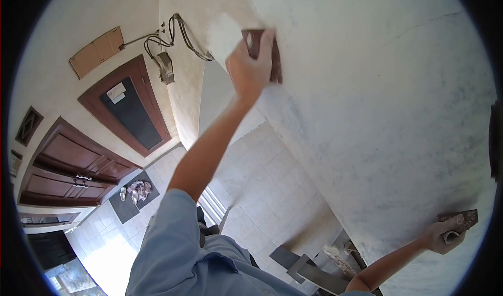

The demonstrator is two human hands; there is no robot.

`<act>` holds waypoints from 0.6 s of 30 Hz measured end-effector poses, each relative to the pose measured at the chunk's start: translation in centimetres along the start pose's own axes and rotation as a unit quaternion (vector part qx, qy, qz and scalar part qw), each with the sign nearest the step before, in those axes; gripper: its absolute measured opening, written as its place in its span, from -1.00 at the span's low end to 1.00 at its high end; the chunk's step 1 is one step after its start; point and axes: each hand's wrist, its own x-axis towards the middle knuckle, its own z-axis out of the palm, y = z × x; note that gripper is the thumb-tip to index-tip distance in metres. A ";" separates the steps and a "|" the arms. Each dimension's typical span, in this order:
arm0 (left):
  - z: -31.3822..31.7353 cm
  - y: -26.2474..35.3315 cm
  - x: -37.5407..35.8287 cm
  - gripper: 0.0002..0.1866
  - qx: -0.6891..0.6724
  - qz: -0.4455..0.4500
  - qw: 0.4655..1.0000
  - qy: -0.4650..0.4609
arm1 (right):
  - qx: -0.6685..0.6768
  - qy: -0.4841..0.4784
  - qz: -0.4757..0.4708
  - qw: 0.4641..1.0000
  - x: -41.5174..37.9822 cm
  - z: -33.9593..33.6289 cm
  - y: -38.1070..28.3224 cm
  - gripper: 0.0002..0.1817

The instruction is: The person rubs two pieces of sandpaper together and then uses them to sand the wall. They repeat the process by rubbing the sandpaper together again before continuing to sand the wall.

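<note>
My left hand [247, 73] is raised high and closed around a reddish-brown piece of sandpaper [276, 68], which lies against the pale, patchy wall [367, 102]. Low at the right, my right hand [441, 237] grips a second brown piece of sandpaper [469, 220] close to the same wall. One end of that second piece curls into a roll under the fingers. Whitish and grey smears mark the wall between both hands, and a thin crack runs near its top right.
Cables [181, 26] and an electrical box [166, 68] hang on the adjoining wall. Beyond stand a brown-framed door [148, 99] and wooden double doors [78, 162]. Shoes and cloth lie on a dark mat [123, 207]. Grey boards [306, 267] lie below, beside the tiled floor [257, 191].
</note>
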 end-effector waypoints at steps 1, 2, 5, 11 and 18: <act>0.4 -0.7 1.6 -0.54 0.024 0.010 1.000 0.015 | -0.002 0.001 0.000 1.000 0.1 0.0 0.2 -0.59; 0.8 -1.3 3.2 -0.53 0.049 0.019 0.998 0.027 | -0.006 0.000 0.001 1.000 0.0 -0.1 0.5 -0.59; 1.5 -1.8 7.0 -0.52 0.062 -0.023 0.997 0.041 | -0.009 -0.001 -0.020 1.000 0.2 0.0 0.3 -0.60; 0.7 -0.9 4.3 -0.54 0.038 0.033 0.999 0.018 | -0.009 0.001 -0.006 1.000 -0.4 0.2 0.2 -0.60; 0.4 -1.8 6.9 -0.47 0.067 -0.008 0.997 0.030 | -0.027 0.001 0.010 1.000 0.0 0.1 -0.4 -0.62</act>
